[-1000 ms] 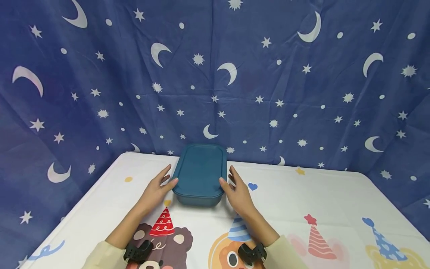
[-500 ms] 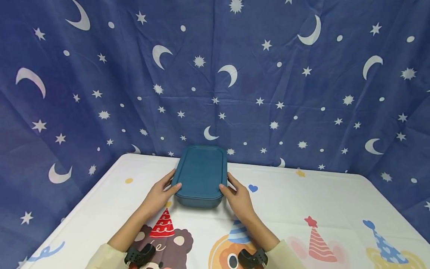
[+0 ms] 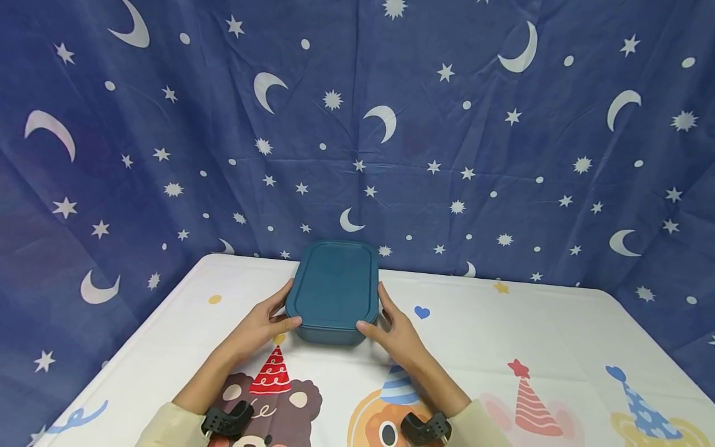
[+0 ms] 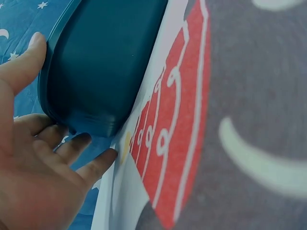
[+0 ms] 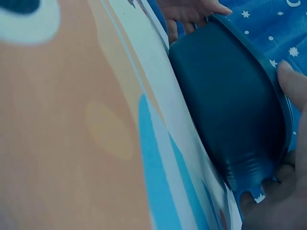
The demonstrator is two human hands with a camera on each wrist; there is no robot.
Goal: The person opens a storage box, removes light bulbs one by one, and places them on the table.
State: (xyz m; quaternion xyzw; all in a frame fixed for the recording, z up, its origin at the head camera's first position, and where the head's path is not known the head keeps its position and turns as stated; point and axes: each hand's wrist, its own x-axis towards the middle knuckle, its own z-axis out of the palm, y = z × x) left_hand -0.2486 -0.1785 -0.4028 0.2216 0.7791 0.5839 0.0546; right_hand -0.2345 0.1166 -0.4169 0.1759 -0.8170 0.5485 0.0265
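Note:
A dark teal rectangular container [image 3: 335, 282] with a lid stands at the back edge of the table, ribbed on its side walls. My left hand [image 3: 259, 326] lies at its left side, thumb tip on the lid's rim at the front corner. In the left wrist view the fingers of the left hand [image 4: 43, 158] spread beside the wall, several fingertips apart from it. Along the right side, my right hand [image 3: 399, 332] touches the container likewise, thumb at the front right corner. In the right wrist view, parts of the right hand's fingers [image 5: 278, 187] are cut off by the frame.
A white tablecloth [image 3: 458, 329] printed with a bear, party hats and other figures covers the table. Behind the container hangs a blue curtain [image 3: 424, 205] with moons and stars. Each wrist wears a black strap device [image 3: 228, 419].
Both hands have come in from beside the container to touch it. The thumbs have slid toward me along its rim to the front corners. The container stays in place.

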